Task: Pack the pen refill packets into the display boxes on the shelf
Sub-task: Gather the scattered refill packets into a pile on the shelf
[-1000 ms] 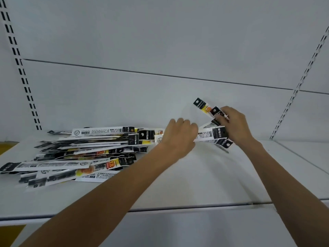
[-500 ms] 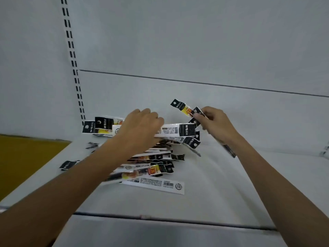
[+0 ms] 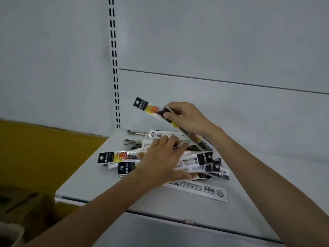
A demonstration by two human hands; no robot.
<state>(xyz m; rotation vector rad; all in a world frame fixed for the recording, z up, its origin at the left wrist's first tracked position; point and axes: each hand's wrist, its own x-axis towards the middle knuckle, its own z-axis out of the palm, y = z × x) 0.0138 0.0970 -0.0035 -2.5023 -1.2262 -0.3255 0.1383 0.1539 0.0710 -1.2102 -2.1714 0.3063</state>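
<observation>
Pen refill packets (image 3: 199,160) lie heaped on the shelf (image 3: 85,184), running 9 to 3 o'clock under the flat left hand (image 3: 160,163); at 1 o'clock the right hand (image 3: 188,118) pinches a bunch (image 3: 151,108) pointing to 10.

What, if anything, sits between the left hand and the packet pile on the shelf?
Nothing visible. The left hand lies flat on the packet pile, fingers straight. The right hand grips a few held packets up above the pile. Where the packets have to go is out of view, so that route cannot be judged.
</observation>
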